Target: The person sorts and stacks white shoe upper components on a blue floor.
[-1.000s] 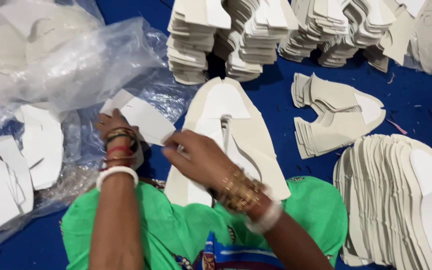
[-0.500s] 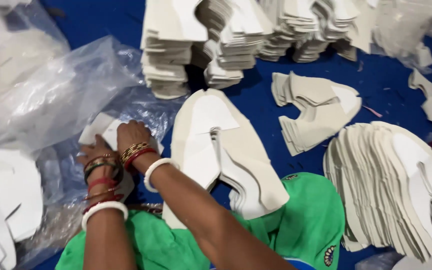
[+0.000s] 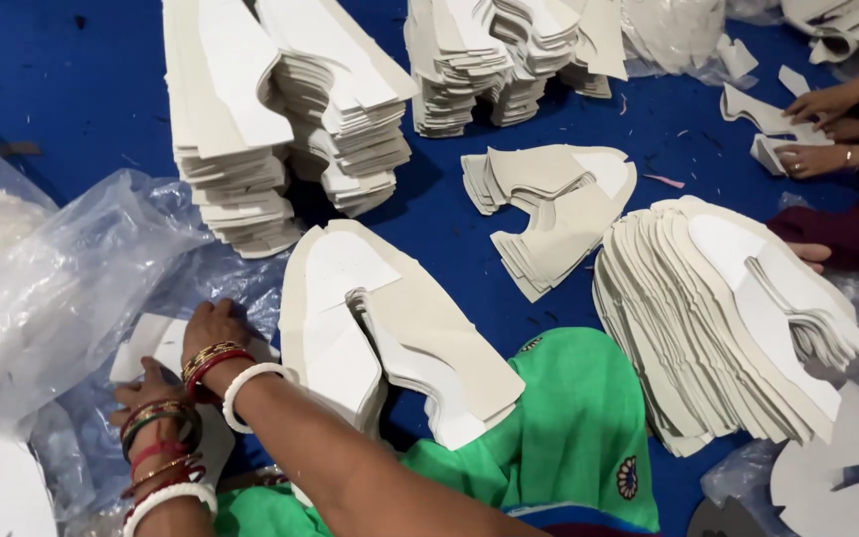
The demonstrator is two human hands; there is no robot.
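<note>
Both hands, right hand (image 3: pixel 213 328) and left hand (image 3: pixel 141 393), press a white cut-out piece (image 3: pixel 156 338) beside the clear plastic bag (image 3: pixel 72 268); fingers' spread cannot be told.

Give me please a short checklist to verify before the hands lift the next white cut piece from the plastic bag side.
1. Right hand on the white cut piece: ok, it rests on it.
2. Left hand at the same piece: ok, it lies beside it; whether it grips cannot tell.
3. Only one piece taken: cannot tell, the edges are hidden by the hands.
4. Clear plastic bag free of the piece: cannot tell, the piece lies on plastic sheet.
5. Fanned pile of cut pieces in front of the person steady: ok, it lies flat.
6. Other person's hands away: ok, far at upper right.
</note>
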